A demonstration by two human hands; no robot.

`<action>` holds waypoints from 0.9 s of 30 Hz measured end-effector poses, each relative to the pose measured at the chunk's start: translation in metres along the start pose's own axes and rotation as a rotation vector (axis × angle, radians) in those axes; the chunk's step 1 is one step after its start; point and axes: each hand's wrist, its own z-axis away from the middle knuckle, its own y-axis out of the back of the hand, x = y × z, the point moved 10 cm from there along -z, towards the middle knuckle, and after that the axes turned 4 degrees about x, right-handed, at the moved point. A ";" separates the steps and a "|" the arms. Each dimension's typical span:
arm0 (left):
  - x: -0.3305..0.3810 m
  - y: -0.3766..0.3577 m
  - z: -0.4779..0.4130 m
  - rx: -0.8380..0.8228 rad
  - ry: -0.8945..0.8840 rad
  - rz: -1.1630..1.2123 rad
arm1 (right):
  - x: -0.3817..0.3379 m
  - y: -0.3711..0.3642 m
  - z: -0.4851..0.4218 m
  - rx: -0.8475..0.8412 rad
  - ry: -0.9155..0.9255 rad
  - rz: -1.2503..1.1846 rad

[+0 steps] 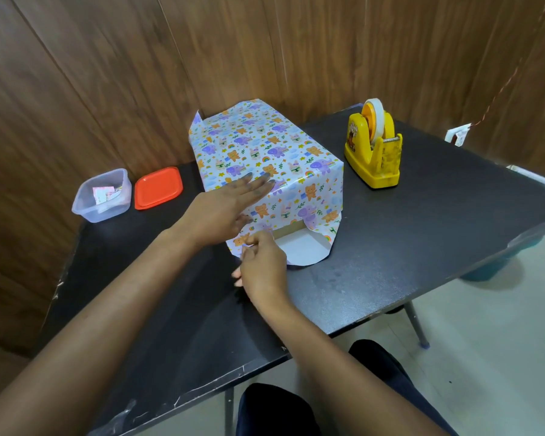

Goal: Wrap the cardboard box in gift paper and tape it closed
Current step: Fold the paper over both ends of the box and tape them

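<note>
The box (pixel 290 230) lies lengthwise on the black desk (pixel 390 247), almost wholly covered; only a thin strip of brown cardboard shows at its near end. The gift paper (pixel 265 146) is glossy white, printed with purple elephants, orange bears, rabbits and rainbows. It runs smoothly over the top and right side and folds down over the upper near end. Below, a flap lies flat on the desk, white underside up. At the far end loose paper juts past the box. A yellow tape dispenser (pixel 375 158) stands upright to the right, apart from the box, carrying a pale roll of tape (pixel 378 116).
</note>
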 end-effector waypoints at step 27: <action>-0.066 -0.020 0.026 0.248 0.940 0.714 | -0.018 0.178 -0.121 0.329 0.085 0.251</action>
